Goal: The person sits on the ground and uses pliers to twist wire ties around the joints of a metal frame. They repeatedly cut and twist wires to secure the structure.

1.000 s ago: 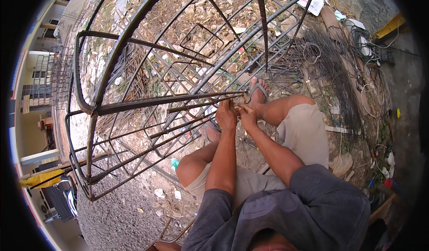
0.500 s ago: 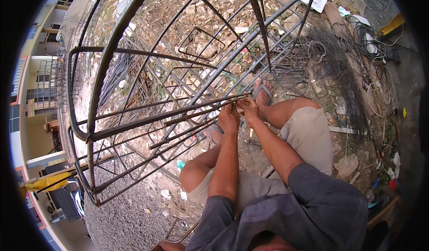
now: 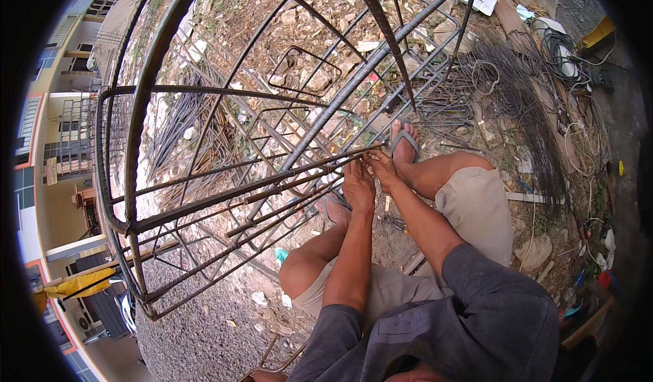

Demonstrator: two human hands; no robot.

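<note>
A long cage of dark steel reinforcing bars [image 3: 197,204] reaches from the left toward me, with square-bent stirrups [image 3: 112,158] around its far-left end. Both my hands are close together at the bars' near end, in front of my feet. My left hand [image 3: 358,186] is closed, its fingers up against the underside of a bar. Just right of it, my right hand [image 3: 382,166] has its fingers pinched together by the same bar. Whatever lies between those fingertips is too small and too covered to make out.
Another cage of grey bars [image 3: 354,79] stands beyond my hands. Loose rods [image 3: 197,130] lie piled at the left. At the right are a tangle of thin dark wire [image 3: 520,103] and coiled cables [image 3: 568,62]. Rubble and gravel [image 3: 197,327] cover the ground.
The view has shifted slightly, so the cage's left end sits a little lower. My left hand has turned a little more upright; both hands remain at the same spot on the bars.
</note>
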